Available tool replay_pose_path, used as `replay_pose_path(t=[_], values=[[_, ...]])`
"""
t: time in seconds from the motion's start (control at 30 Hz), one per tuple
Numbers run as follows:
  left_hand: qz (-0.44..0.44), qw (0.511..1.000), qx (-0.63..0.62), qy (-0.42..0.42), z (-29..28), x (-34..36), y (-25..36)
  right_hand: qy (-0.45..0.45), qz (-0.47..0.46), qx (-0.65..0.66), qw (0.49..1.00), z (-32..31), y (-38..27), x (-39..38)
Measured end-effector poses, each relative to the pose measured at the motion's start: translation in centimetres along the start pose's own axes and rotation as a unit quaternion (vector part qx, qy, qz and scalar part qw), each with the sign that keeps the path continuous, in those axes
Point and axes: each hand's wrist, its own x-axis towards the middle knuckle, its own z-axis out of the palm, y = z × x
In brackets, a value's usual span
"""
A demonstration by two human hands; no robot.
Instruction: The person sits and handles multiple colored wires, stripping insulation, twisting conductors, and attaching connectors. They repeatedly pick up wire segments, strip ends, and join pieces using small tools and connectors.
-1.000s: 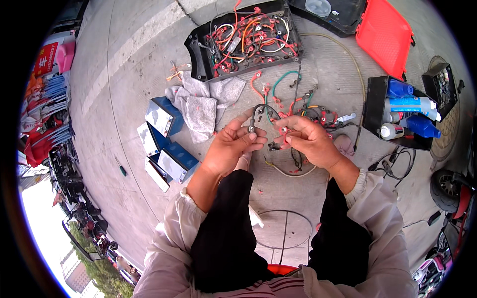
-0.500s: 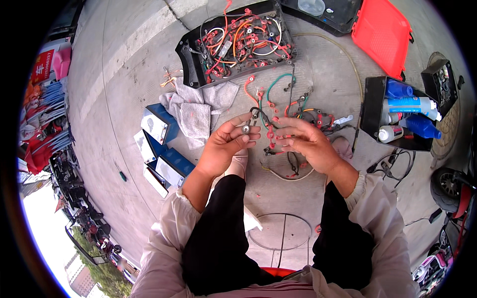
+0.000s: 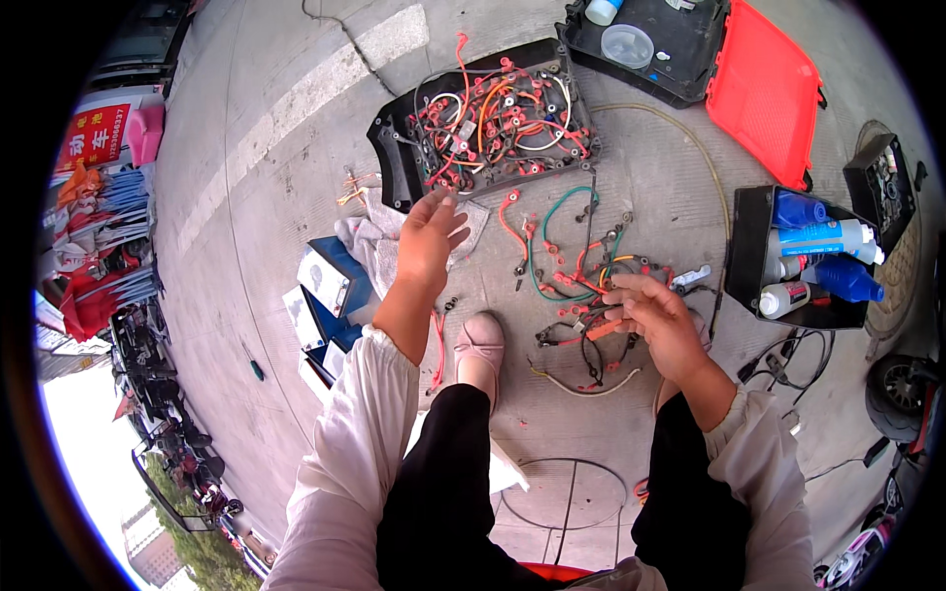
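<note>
My left hand (image 3: 428,241) is raised over a crumpled grey towel (image 3: 376,231), its fingers apart and nothing visible in them. Its fingertips reach toward the near edge of a black tray (image 3: 391,163) heaped with short cables. On the right, the curled fingers of my right hand (image 3: 658,320) hold a small orange strip-like piece (image 3: 604,329); its exact kind is unclear. Beneath that hand lies a loose tangle of red, black and green cables (image 3: 572,286) with ring terminals. A short red cable (image 3: 439,350) rests on the ground beside my left shoe (image 3: 479,345).
Blue-and-white boxes (image 3: 330,281) stand at the left. To the right is a black bin (image 3: 754,256) with bottles, behind it an open case with a red lid (image 3: 764,94). A green-handled screwdriver (image 3: 257,369) lies far left; a wheel (image 3: 899,384) stands at the right edge.
My hands have separated from the dark cable they held together. The left moved up and left toward the tray; the right moved right and down. The view has shifted slightly.
</note>
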Motion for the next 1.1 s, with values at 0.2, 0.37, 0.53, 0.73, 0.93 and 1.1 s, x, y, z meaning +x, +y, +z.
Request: replay_pose_path(t=[0.2, 0.37, 0.53, 0.73, 0.93, 1.1], values=[[0.312, 0.845, 0.434, 0.012, 1.7, 5.7, 0.3, 0.048, 0.014, -0.002, 0.999, -1.2, -0.7, 0.1], [0.265, 0.826, 0.497, 0.007, 2.6, 12.4, 3.9, 0.048, 0.019, 0.013, 0.999, -1.8, -0.4, 0.9], [0.225, 0.84, 0.494, -0.018, 6.9, 14.5, 6.9, 0.076, 0.037, 0.011, 0.996, -3.6, -0.4, 0.8], [0.193, 0.829, 0.524, 0.008, 7.8, 15.4, 7.4, 0.106, 0.039, 0.011, 0.994, -4.8, -0.3, 0.9], [0.257, 0.719, 0.646, -0.017, 5.5, 10.1, 4.0, 0.103, 0.045, 0.004, 0.994, -4.4, -0.5, 1.4], [0.314, 0.64, 0.702, 0.0, 6.6, 4.9, 1.6, 0.108, 0.051, -0.008, 0.993, -4.4, 0.2, 1.2]])
